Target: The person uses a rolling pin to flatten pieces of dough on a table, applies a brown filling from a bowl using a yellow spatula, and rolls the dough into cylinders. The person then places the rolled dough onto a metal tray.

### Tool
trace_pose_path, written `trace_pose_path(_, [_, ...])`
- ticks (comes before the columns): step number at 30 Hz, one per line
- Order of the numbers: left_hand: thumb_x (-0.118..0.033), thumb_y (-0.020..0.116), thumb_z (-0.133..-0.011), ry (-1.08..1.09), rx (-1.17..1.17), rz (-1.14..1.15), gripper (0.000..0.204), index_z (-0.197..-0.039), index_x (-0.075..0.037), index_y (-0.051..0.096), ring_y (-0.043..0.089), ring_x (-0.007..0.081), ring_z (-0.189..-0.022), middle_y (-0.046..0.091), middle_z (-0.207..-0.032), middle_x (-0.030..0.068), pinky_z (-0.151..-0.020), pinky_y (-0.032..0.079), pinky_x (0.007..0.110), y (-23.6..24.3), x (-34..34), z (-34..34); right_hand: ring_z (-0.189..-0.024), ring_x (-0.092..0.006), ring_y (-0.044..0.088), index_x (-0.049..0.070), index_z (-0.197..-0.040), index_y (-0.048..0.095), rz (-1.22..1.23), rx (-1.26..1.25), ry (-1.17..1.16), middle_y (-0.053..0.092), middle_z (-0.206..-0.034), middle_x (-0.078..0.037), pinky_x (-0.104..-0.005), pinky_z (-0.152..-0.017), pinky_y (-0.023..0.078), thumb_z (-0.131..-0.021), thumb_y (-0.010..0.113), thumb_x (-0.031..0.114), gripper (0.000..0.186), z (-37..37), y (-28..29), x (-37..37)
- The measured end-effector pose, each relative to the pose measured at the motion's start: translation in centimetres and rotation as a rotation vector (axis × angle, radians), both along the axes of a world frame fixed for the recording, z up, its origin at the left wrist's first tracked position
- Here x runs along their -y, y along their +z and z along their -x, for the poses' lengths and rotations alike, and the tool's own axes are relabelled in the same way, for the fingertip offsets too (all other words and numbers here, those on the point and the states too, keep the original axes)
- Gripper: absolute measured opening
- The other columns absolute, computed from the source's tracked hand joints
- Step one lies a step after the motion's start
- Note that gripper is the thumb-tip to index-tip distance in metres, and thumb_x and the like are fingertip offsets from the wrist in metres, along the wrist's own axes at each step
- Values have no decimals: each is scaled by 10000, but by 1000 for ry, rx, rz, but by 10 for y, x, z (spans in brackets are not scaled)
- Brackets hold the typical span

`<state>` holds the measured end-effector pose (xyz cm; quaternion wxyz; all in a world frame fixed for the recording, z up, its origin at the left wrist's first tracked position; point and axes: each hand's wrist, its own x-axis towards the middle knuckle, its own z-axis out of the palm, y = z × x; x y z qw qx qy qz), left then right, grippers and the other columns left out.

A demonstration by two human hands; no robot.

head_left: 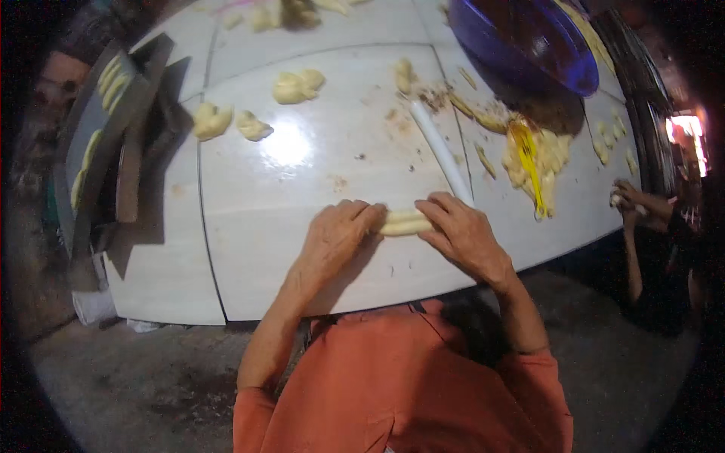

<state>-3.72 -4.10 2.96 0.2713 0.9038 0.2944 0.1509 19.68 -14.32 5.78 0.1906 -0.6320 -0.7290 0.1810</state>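
My left hand (343, 230) and my right hand (457, 234) are curled over opposite ends of a pale rolled piece of dough (402, 225) lying on the white tiled table (264, 226). Its middle shows between my fingers, with a lengthwise crease. Just beyond my right hand, a white rolling pin (438, 147) lies angled away from me, its far tip beside a small dough piece (402, 74). Right of the pin, a yellow plastic tool (527, 155) rests on a heap of dough lumps (559, 155), with thin dough strips nearby.
Dark trays (128, 155) holding shaped dough stand at the left. More dough lumps (294, 87) lie across the back. A large purple basin (529, 38) sits at the back right. Another person's hands (634, 200) hold something small at the table's right edge.
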Motion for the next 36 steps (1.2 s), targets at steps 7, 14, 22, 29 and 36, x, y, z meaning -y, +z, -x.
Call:
trace_pose_path(7, [-68, 654, -809, 47, 111, -73, 38, -815, -48, 623, 659, 346, -830, 651, -868, 138, -704, 526, 470, 2, 8, 6, -671, -378, 605, 16, -912, 638, 53, -16, 47, 581, -775, -167, -464, -615, 483, -774, 688, 90, 165, 11, 3, -11])
trace_pose_path(14, [-150, 619, -952, 93, 171, 146, 150, -1000, -26, 549, 642, 409, -815, 625, -904, 195, -681, 500, 503, 47, 13, 78, -687, -278, 662, 4, -933, 621, 217, -103, 165, 644, -783, -129, -367, -615, 528, -772, 754, 68, 219, 36, 34, -55])
trace_pose_path(22, [-72, 723, -916, 432, 445, 182, 271, -1182, -34, 690, 727, 238, -908, 704, -1054, 132, -811, 594, 366, 89, -70, 241, -843, -217, 696, 5, -1221, 658, 132, -285, 358, 716, -928, -126, -336, -755, 548, -860, 806, 167, 422, 183, 102, -201])
trace_pose_path(29, [-106, 748, -880, 745, 396, -233, 263, -1135, -44, 726, 730, 215, -924, 739, -1046, 128, -797, 590, 346, 165, -201, 446, -948, -195, 664, 11, -1167, 670, -197, -295, 578, 675, -1096, -107, -325, -816, 548, -855, 800, 72, 344, 405, 156, -371])
trace_pose_path(36, [-76, 691, -859, 985, 352, -293, 168, -1011, -53, 759, 742, 339, -906, 754, -994, 178, -939, 539, 483, 154, -338, 585, -935, -230, 711, 19, -1248, 668, -200, -360, 607, 736, -1088, -164, -371, -789, 569, -939, 721, 144, 337, 587, 125, -531])
